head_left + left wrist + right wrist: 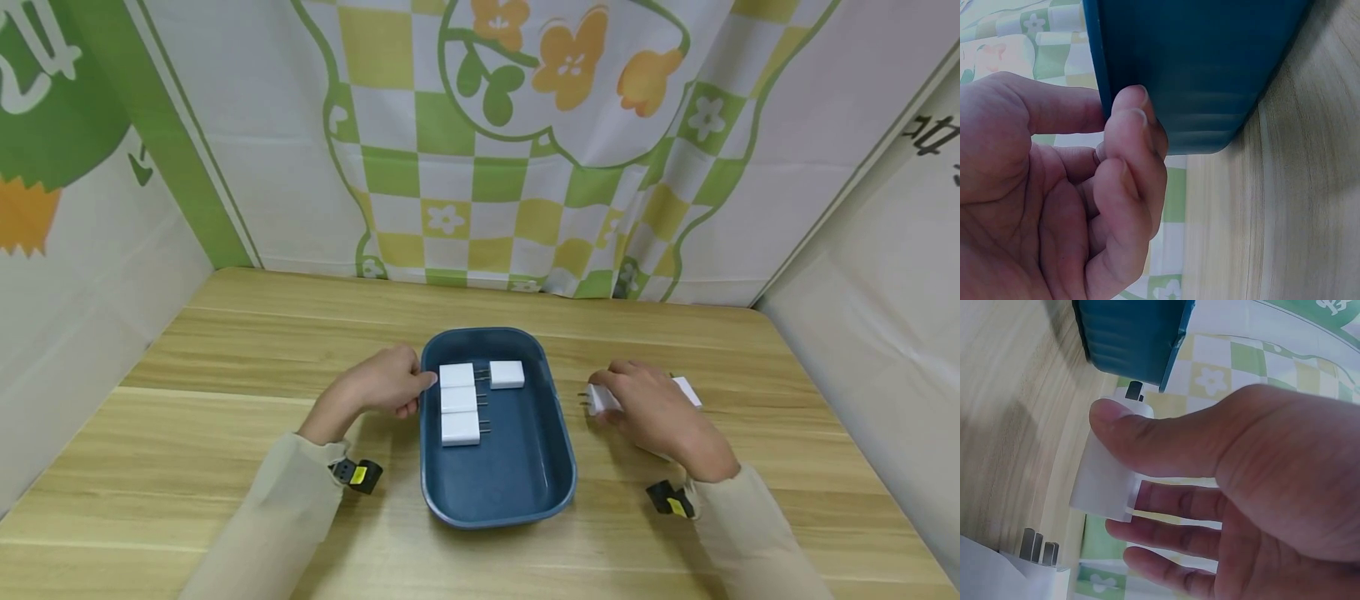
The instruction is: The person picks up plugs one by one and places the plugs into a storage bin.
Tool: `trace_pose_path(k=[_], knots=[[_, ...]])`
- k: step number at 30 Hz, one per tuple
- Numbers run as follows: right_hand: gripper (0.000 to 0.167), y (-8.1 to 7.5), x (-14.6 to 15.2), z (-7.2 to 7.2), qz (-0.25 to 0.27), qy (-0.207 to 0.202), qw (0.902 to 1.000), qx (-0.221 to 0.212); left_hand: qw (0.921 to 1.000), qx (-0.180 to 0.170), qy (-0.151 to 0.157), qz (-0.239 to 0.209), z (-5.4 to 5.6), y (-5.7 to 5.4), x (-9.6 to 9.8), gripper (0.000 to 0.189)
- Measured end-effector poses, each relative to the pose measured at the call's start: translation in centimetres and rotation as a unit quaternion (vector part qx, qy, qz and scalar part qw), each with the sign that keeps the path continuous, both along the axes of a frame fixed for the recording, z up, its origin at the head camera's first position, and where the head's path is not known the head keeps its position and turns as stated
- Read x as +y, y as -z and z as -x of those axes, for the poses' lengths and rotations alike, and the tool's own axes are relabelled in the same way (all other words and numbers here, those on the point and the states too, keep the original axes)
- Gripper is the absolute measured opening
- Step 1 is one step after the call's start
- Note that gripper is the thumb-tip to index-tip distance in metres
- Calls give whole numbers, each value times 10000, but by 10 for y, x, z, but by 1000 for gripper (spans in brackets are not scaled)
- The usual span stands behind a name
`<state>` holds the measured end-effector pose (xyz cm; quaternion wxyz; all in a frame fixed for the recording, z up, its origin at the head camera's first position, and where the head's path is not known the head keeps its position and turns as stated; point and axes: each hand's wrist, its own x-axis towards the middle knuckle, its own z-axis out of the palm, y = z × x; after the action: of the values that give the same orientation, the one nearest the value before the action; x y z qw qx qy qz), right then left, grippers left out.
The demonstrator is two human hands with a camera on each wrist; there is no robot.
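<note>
A dark blue plastic basin (498, 492) stands on the wooden table, with several white plug chargers in it. Three of these chargers (459, 400) form a column along its left wall, prongs to the right; another charger (507, 374) lies beside the top one. My left hand (386, 383) pinches the basin's left rim between thumb and curled fingers, as the left wrist view shows. To the right of the basin, my right hand (648, 408) holds a white plug charger (1107, 465) between thumb and fingers, its metal prongs pointing toward the basin.
Another white charger (1010, 575) lies on the table by my right hand, partly hidden by it in the head view. The wooden table (247, 358) ends at a patterned curtain (517, 183) behind, with pale cloth on both sides.
</note>
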<state>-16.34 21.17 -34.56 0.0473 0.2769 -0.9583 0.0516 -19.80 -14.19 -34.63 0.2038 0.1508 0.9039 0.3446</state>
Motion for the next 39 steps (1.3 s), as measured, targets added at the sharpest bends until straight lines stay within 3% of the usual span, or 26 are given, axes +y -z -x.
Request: trace_pose_path(k=[32,39], knots=[[38,2,-4,2,64,-152,9998,126,10000,-64,-42,17,0,0,-1,45],[38,-3,-4,0,41,-199,9996,184,9998,-115,-100,85,1,0,0,45]])
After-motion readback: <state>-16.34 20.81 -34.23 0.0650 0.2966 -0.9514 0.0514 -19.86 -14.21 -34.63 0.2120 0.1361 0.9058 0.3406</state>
